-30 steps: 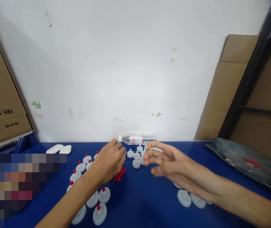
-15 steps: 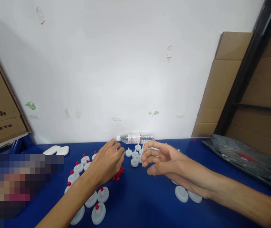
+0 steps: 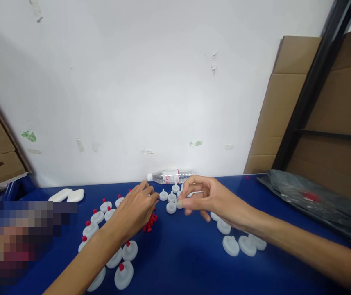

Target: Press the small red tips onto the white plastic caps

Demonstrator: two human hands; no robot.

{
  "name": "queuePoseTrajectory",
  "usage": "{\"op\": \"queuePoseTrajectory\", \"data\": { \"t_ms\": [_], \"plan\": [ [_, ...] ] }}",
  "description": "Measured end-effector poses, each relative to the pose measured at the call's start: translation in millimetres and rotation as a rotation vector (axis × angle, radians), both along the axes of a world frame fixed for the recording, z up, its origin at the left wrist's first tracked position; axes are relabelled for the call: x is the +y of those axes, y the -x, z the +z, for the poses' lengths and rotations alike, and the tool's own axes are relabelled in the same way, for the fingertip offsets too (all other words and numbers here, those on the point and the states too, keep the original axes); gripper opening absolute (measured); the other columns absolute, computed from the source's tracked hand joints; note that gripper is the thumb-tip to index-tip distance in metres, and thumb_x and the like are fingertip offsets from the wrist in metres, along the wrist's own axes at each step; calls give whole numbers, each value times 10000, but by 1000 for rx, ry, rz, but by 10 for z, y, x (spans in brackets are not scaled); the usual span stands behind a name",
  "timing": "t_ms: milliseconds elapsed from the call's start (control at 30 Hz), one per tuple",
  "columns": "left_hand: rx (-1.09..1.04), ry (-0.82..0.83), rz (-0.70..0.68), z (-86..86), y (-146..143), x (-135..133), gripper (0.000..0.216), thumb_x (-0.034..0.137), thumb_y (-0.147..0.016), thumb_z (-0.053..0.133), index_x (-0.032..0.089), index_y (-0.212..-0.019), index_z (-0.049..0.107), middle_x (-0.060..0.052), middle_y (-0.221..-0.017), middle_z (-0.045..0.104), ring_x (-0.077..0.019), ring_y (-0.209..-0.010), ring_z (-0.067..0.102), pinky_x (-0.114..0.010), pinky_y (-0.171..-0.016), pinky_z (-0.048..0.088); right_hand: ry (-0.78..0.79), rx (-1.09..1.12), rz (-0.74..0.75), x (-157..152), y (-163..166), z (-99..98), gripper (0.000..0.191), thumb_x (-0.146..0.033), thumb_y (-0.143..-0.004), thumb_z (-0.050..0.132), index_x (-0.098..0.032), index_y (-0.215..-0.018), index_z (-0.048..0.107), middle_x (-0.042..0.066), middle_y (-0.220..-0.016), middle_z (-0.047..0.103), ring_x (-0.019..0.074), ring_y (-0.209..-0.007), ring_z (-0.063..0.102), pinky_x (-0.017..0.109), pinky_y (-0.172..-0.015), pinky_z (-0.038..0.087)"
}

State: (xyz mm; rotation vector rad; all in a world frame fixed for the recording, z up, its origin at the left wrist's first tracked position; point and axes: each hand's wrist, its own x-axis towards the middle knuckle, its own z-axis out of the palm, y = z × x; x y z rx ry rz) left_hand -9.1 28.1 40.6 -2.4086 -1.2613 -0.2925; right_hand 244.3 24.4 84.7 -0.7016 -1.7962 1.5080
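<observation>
My left hand (image 3: 140,205) is over a small pile of red tips (image 3: 150,223), its fingers curled down and pressed together. Whatever is between those fingertips is hidden from me. Thumb and forefinger of my right hand (image 3: 198,198) come together in front of a cluster of white spouted caps (image 3: 171,207). I cannot make out whether a cap is in that pinch; the lower fingers hang loose. Around my left forearm stand several white spouted caps with red tips (image 3: 124,274). Below my right wrist lie several white caps (image 3: 231,246) without red tips.
A clear plastic bottle (image 3: 170,176) lies against the wall at the back of the blue table (image 3: 175,262). Two white oval objects (image 3: 75,195) are at the back left. A dark plastic bag (image 3: 310,200) lies on the right, near cardboard (image 3: 286,102).
My right hand has gone from loosely spread fingers to a thumb-and-forefinger pinch by the white caps. My left hand stays by the red tips. The whole view has shifted slightly.
</observation>
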Motion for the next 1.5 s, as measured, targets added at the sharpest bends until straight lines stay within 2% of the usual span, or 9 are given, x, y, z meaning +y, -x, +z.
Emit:
{"op": "queuePoseTrajectory", "data": {
  "t_ms": [67,200,300,500,667,867,1167,1333,1500],
  "plan": [
    [-3,14,1,-13,3,8,237,97,-1004,491,151,-925,707,-105,-922,664,-265,-948,540,-377,-781,513,-137,-40,-73,110,-19,-52,254,-380,-833,802,-224,-949,639,27,-955,707,175,-801,703,239,-553,506],
    [-10,31,13,-26,-7,11,209,139,-1004,528,168,-950,728,-104,-1000,673,-261,-968,537,-373,-790,516,-303,-77,-144,292,-57,-154,206,-314,-803,816,-208,-892,664,60,-1163,696,227,-1106,669,369,-948,535],
    [-7,45,23,-53,-7,21,190,146,-996,550,167,-963,737,-102,-1008,671,-263,-959,538,-376,-778,515,-321,-121,-133,343,-72,-214,118,-258,-836,758,-206,-894,670,67,-1134,714,225,-1009,703,397,-903,560],
    [-7,63,32,-161,35,75,194,155,-996,563,165,-931,746,-102,-949,667,-267,-939,540,-379,-776,497,-419,-181,-176,300,-46,-272,85,-168,-874,655,-234,-909,696,39,-1101,724,229,-1153,661,417,-1044,499],
    [-10,66,27,-218,64,100,257,142,-1013,519,179,-890,742,-94,-919,667,-260,-918,541,-353,-736,471,-442,-262,-195,302,-31,-334,50,-235,-886,662,-228,-933,678,73,-1126,735,242,-960,729,361,-749,597],
    [-4,78,36,-228,64,89,256,129,-1009,522,179,-884,740,-94,-914,669,-259,-909,545,-342,-716,446,-602,-350,-253,286,-43,-346,295,-49,-819,586,-273,-968,708,24,-1428,610,286,-1362,530,519,-1111,404],
    [23,107,66,-242,58,95,257,104,-993,519,163,-895,749,-113,-926,677,-273,-887,529,-359,-716,418,-778,-571,-120,331,-61,-583,355,-198,-931,605,-273,-1270,682,82,-1262,708,307,-1219,625,482,-1044,477],
    [9,129,59,-265,77,97,327,89,-1003,458,172,-844,731,-102,-874,660,-256,-863,528,-348,-720,421,-898,-674,-87,309,-42,-673,385,-162,-955,560,-227,-1320,663,121,-1291,696,325,-1291,579,521,-1149,379],
    [-14,152,26,-258,82,93,280,102,-990,482,183,-835,701,-75,-834,654,-232,-836,541,-360,-824,457,-946,-767,-66,311,-46,-748,427,-299,-1054,452,-179,-1451,554,179,-1449,587,381,-1418,465,639,-1168,319]
  ]
}}
